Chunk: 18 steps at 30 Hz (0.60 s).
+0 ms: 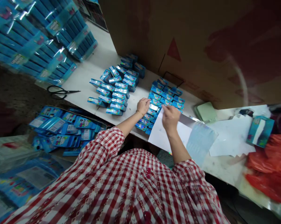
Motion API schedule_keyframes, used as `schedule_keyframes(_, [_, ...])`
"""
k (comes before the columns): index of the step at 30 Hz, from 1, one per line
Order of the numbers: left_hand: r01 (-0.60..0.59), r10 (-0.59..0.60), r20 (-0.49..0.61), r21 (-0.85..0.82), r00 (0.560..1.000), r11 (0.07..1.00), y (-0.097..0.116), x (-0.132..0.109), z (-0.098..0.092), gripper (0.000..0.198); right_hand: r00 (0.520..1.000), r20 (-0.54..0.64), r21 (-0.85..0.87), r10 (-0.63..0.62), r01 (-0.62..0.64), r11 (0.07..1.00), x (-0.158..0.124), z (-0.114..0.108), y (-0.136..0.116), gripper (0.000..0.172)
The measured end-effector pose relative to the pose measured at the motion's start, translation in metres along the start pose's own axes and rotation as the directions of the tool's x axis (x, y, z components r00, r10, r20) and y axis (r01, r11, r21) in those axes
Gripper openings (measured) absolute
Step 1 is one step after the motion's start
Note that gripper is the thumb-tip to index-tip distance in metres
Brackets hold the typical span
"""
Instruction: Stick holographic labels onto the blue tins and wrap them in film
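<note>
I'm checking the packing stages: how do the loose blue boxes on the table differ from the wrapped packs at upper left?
The loose blue boxes lie singly in close groups on the white table, while the wrapped blue packs are bundled in long rows. The loose blue boxes show bare printed faces; the wrapped blue packs shine under clear plastic film with label strips. Both are the same bright blue.

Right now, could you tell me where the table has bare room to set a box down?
Bare table lies between the scissors and one box pile. It is crowded at the other pile, by your left hand.
</note>
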<state>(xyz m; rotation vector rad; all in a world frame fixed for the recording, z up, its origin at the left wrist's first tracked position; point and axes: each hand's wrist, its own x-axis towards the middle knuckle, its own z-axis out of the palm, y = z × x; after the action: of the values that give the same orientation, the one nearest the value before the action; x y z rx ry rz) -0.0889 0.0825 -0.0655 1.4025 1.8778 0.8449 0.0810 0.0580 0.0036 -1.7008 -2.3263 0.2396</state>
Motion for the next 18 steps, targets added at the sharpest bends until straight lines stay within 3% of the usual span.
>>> schedule_keyframes(2, [-0.052, 0.055, 0.058, -0.047, 0.997, 0.998, 0.022, -0.003, 0.013, 0.025, 0.982, -0.148, 0.077, 0.121, -0.111, 0.991, 0.000, -0.017, 0.039, 0.044])
schedule_keyframes(3, [-0.064, 0.069, 0.099, -0.061, 0.993, 0.996, 0.031, -0.004, 0.020, 0.024, 0.970, -0.160, 0.102, 0.185, -0.171, 0.980, 0.001, -0.022, 0.059, 0.044])
schedule_keyframes(5, [-0.067, 0.078, 0.184, -0.066, 0.980, 0.996, 0.046, -0.006, 0.034, 0.027, 0.965, -0.027, 0.077, 0.260, -0.257, 0.963, 0.004, -0.023, 0.095, 0.040])
schedule_keyframes(7, [-0.061, 0.076, 0.256, -0.063, 0.964, 0.996, 0.052, -0.008, 0.044, 0.038, 0.953, 0.183, -0.002, 0.242, -0.245, 0.969, 0.005, -0.014, 0.115, 0.035])
schedule_keyframes(10, [-0.078, 0.092, 0.302, -0.058, 0.949, 0.995, 0.051, -0.013, 0.053, 0.057, 0.938, 0.318, -0.072, 0.137, -0.120, 0.990, -0.001, 0.006, 0.116, 0.041])
schedule_keyframes(13, [-0.083, 0.087, 0.312, -0.026, 0.946, 0.996, 0.047, -0.020, 0.056, 0.068, 0.962, 0.246, -0.079, 0.123, -0.106, 0.991, -0.006, 0.022, 0.102, 0.052])
schedule_keyframes(18, [-0.021, 0.025, 0.248, -0.016, 0.968, 1.000, 0.043, -0.031, 0.061, 0.064, 0.973, 0.214, -0.009, 0.091, -0.091, 0.996, 0.001, 0.037, 0.095, 0.034])
